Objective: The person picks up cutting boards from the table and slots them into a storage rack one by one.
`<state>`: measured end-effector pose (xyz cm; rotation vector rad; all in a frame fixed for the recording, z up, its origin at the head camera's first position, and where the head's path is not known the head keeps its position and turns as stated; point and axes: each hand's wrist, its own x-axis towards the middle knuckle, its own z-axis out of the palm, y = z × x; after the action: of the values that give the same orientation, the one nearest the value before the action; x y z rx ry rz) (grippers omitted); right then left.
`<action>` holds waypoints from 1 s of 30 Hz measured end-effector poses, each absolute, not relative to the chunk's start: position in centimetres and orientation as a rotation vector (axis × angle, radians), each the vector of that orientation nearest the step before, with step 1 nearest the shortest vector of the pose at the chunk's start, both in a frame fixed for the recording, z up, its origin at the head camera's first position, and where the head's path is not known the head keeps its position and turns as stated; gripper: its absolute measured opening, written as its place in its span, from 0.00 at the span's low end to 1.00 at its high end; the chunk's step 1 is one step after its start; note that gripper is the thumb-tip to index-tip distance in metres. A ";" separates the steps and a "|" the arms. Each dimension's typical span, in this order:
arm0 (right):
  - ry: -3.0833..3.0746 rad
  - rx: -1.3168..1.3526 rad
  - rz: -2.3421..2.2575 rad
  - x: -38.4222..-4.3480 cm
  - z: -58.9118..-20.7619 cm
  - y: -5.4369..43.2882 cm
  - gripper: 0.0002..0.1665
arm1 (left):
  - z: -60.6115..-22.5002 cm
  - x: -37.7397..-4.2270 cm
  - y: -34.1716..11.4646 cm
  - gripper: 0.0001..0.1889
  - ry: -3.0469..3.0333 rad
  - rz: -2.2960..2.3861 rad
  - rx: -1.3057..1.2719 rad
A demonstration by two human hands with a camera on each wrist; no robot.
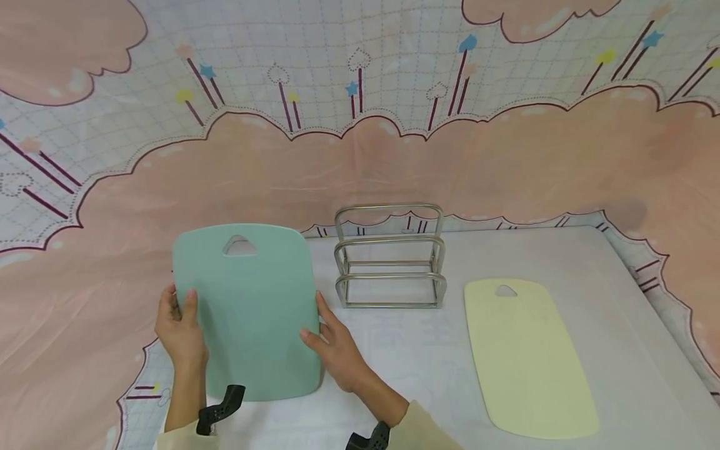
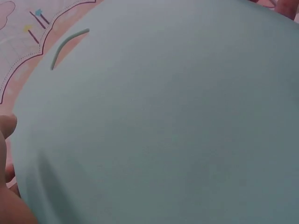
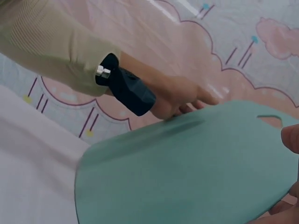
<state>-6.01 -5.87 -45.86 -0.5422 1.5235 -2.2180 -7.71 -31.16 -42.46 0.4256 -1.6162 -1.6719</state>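
With left hand and right hand, gripping a mint-green cutting board between fingers and thumbs, over the white table's left edge, near a metal rack.

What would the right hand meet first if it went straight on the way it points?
Most likely the green board: in the head view, the right hand points up and left and holds that board's right edge. Depth behind the board is hard to judge.

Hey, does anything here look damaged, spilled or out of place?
Nothing stands out: the metal rack stands upright, the yellow cutting board lies flat, the held green cutting board looks intact, and no spill shows.
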 end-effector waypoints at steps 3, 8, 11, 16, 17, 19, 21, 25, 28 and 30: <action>1.618 -0.584 -2.186 -6.1 -45.5 -5.8 0.44 | -42.1 -7.6 -30.8 0.17 -1.641 -1.646 0.400; 1.730 -0.654 -2.105 -6.4 -45.2 -5.4 0.44 | -41.7 -7.5 -30.4 0.21 -1.678 -1.574 0.436; 1.784 -0.699 -2.056 -6.7 -45.1 -5.2 0.43 | -41.7 -7.4 -30.5 0.25 -1.674 -1.580 0.435; 1.838 -0.694 -2.034 -7.1 -44.9 -5.0 0.42 | -41.6 -7.3 -30.6 0.33 -1.695 -1.618 0.396; 1.837 -0.684 -2.034 -7.1 -44.9 -5.0 0.42 | -41.6 -7.3 -30.6 0.33 -1.704 -1.618 0.391; 1.832 -0.675 -2.032 -7.2 -44.9 -4.9 0.42 | -41.6 -7.3 -30.6 0.33 -1.713 -1.618 0.377; 1.836 -0.678 -2.022 -7.2 -44.8 -4.9 0.42 | -41.6 -7.4 -30.6 0.31 -1.711 -1.611 0.361; 1.873 -0.715 -1.997 -7.3 -44.6 -4.7 0.42 | -41.5 -7.4 -30.6 0.31 -1.680 -1.609 0.296; 1.918 -0.733 -1.974 -7.4 -44.2 -4.6 0.43 | -41.4 -7.6 -30.6 0.31 -1.656 -1.618 0.240; 1.930 -0.728 -1.961 -7.4 -43.5 -4.4 0.43 | -41.4 -7.7 -30.6 0.31 -1.646 -1.623 0.207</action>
<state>-7.37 -4.36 -43.54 -0.7282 1.9298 -1.9612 -7.65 -30.63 -41.45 0.2075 -1.6462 -1.6230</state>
